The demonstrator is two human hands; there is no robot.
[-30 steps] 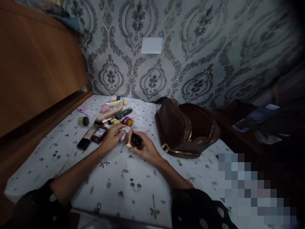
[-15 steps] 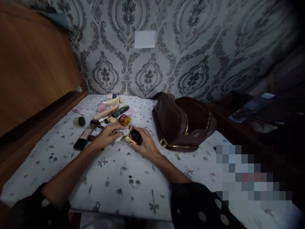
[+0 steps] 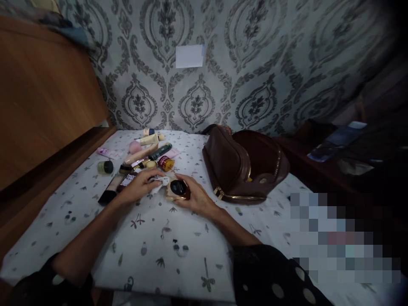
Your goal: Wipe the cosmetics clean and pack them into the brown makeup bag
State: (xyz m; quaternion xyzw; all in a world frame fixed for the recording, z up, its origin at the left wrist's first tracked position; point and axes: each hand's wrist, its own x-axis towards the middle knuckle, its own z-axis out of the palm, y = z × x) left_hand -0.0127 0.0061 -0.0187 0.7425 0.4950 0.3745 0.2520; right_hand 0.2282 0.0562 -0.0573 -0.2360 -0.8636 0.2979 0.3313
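My left hand (image 3: 142, 185) pinches a crumpled white tissue (image 3: 158, 185) just left of a squarish, gold-edged bottle with a dark round patch (image 3: 178, 187). The fingers of my right hand (image 3: 200, 199) wrap round the bottle's right side, low over the patterned tablecloth (image 3: 165, 242). Close behind lies an amber jar with a red label (image 3: 166, 163). By my left wrist are a beige bottle with a black cap (image 3: 111, 187) and a partly hidden dark red container (image 3: 126, 180).
A brown leather bag (image 3: 228, 159) stands unzipped at the right. Several cosmetics, including a dark green tube (image 3: 161, 151), a pink sponge (image 3: 134, 147) and a small jar with a dark lid (image 3: 105, 167), lie at back left. A wooden panel (image 3: 47, 93) borders the left.
The bottle has turned in my right hand, so its dark round patch faces up more. My left hand, with the tissue, has shifted very little. The view has tilted slightly.
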